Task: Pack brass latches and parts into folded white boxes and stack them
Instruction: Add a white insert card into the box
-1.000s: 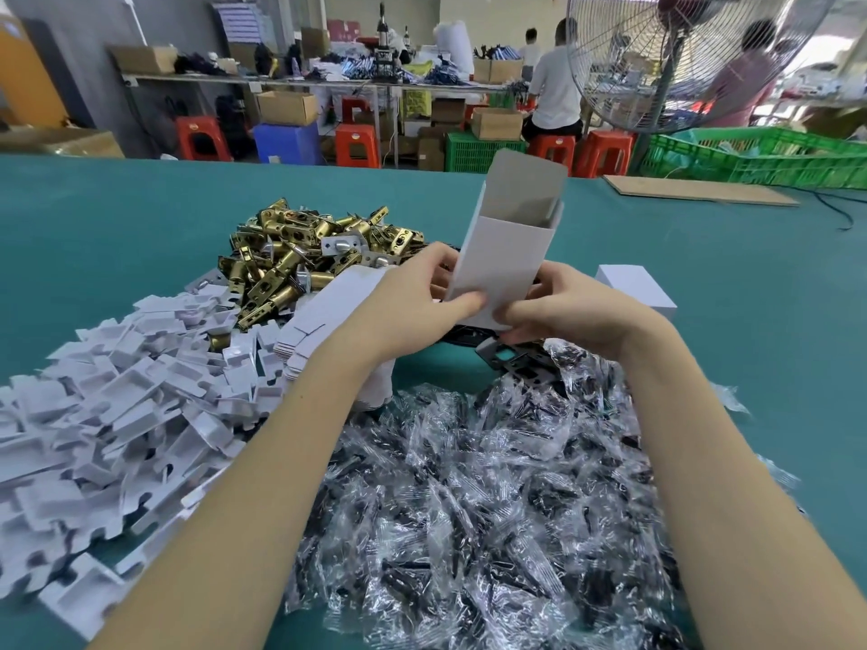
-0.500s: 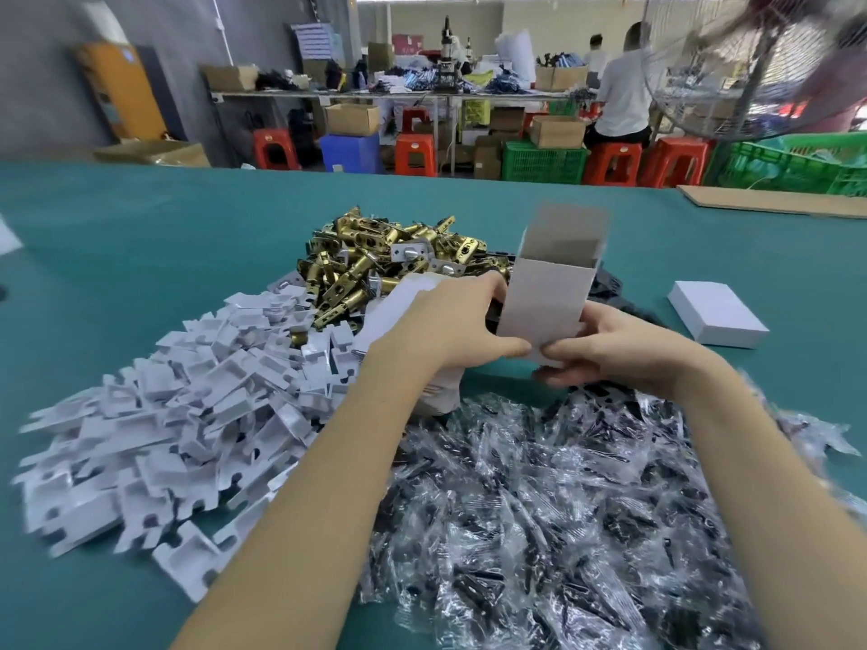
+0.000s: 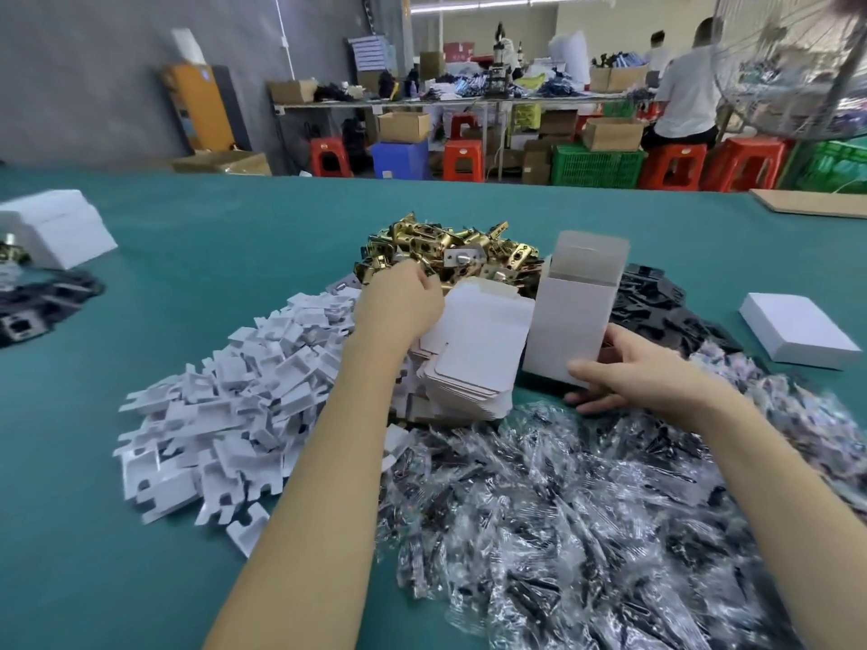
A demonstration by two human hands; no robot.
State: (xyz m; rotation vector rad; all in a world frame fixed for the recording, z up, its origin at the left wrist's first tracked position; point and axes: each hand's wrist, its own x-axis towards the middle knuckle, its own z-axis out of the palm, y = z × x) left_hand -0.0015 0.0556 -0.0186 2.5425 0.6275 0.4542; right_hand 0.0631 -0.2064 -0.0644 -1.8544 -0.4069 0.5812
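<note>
Fingers (image 3: 591,370) of our right hand (image 3: 642,377) grip the upright open box (image 3: 570,316) alone now; our left hand (image 3: 399,297) has left it, reaching the brass latches (image 3: 445,255) on the desk (image 3: 234,236), grasp unclear, so filling comes next.

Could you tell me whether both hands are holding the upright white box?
No, only the right hand grips the upright white box; the left hand reaches the brass latches.

Bright, even indoor light falls from ceiling tubes (image 3: 469,4) at the far wall. Shadows on the green surface (image 3: 234,255) are soft and faint. Clear plastic bags (image 3: 586,532) glint with glare. Wide-angle bending curves the edges, and slight motion blur softens detail.
</note>
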